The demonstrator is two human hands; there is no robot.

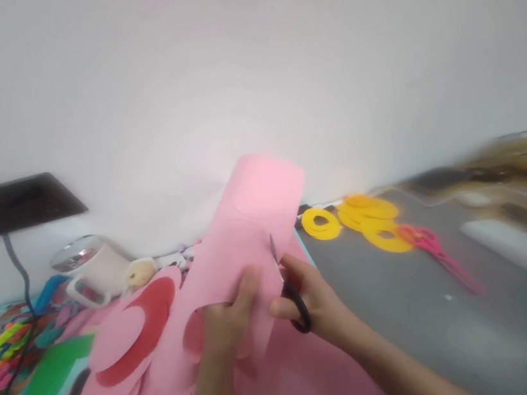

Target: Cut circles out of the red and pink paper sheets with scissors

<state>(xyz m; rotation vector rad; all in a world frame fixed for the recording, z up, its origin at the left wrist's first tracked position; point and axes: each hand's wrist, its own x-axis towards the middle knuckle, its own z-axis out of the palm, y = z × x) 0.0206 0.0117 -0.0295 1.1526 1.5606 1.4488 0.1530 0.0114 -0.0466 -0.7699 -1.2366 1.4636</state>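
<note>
A large pink paper sheet (263, 191) is held up in front of me, its far end curling upward. My left hand (232, 311) grips the sheet near its lower middle, thumb on top. In my right hand (308, 295) is a pair of black-handled scissors (298, 309), fingers through the loops. The blades point up and away at the sheet's right part, and one blade tip shows above the paper. Cut pink paper ovals (117, 340) lie to the left, with a red paper piece (159, 311) among them.
Yellow paper rings (320, 224) and pink scissors (438, 252) lie on the grey table (382, 324) at right. A white roll (524, 260) is farther right. On the left stand a white mug (101, 271), green paper (54, 377) and colourful craft bits (5, 341). A white wall rises behind.
</note>
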